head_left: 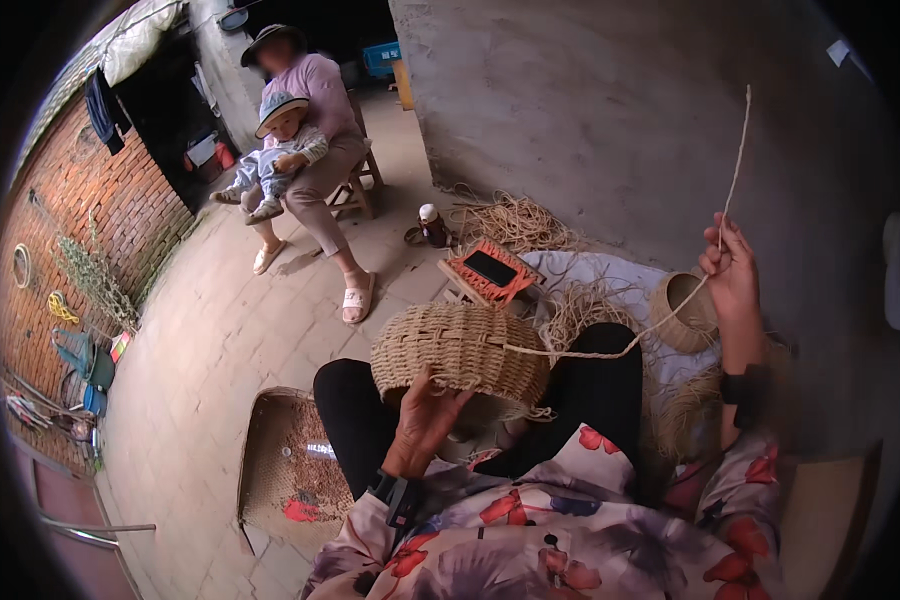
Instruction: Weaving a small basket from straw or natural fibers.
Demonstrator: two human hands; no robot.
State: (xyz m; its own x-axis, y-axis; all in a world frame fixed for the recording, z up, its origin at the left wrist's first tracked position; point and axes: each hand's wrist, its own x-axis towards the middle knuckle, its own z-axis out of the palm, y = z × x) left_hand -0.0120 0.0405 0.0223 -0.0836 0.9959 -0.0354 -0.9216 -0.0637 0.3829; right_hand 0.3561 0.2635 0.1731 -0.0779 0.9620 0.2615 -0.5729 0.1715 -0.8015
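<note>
A round woven straw basket (460, 352) rests between my knees, tilted with its rim low and its side facing up. My left hand (425, 425) grips its lower rim, the fingertips hidden behind the weave. Out of the basket's side runs a twisted straw cord (595, 355), sagging in a curve up to the right. My right hand (730, 265), raised high at the right, pinches this cord, and its loose end sticks up above the fingers.
A small stool (487, 275) bears a black phone (491, 266). Behind it lies a heap of straw cord (515, 222). At right, a second woven basket (684, 312) sits on white cloth. A shallow tray (270, 460) stands left. Two people (315, 100) sit further back, one on the other's lap.
</note>
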